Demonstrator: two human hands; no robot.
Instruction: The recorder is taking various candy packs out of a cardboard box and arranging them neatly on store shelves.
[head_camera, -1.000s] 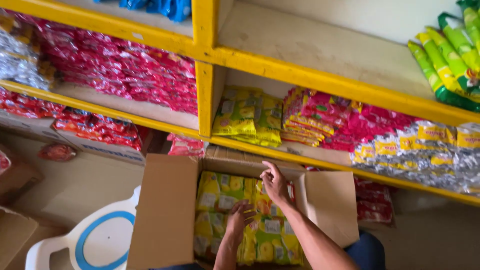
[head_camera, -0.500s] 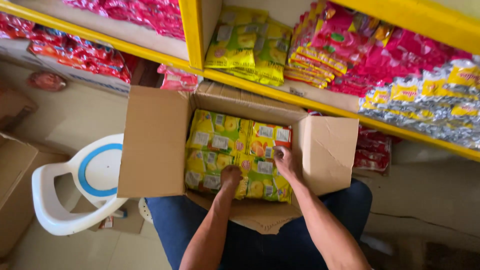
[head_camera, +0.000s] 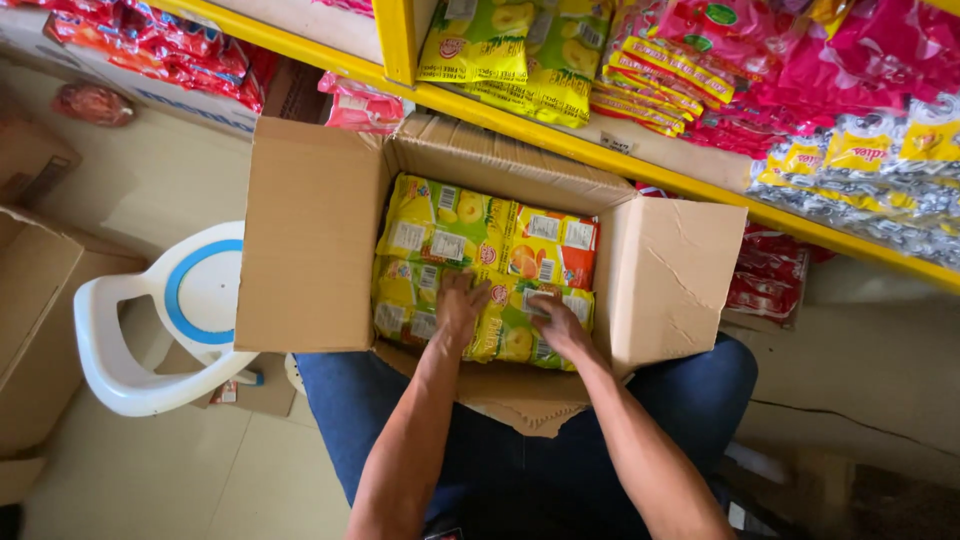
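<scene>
An open cardboard box (head_camera: 310, 240) rests on my lap, filled with several yellow-green snack packets (head_camera: 440, 225) and one orange-red packet (head_camera: 550, 245). My left hand (head_camera: 460, 305) lies on the packets in the near row, fingers curled over a packet's top edge. My right hand (head_camera: 555, 325) presses on the near-right yellow packet (head_camera: 510, 330), fingers bent around its top. Whether either hand has lifted a packet is not clear.
A yellow shelf edge (head_camera: 560, 135) runs behind the box, stacked with green, yellow, pink and silver snack packets (head_camera: 500, 45). A white plastic chair with a blue ring (head_camera: 170, 310) stands at my left. Flattened cardboard (head_camera: 30, 300) lies at far left on the tiled floor.
The view has tilted down from the shelves to the box. Both hands have dropped from the box's far packets to the near row and settled on them.
</scene>
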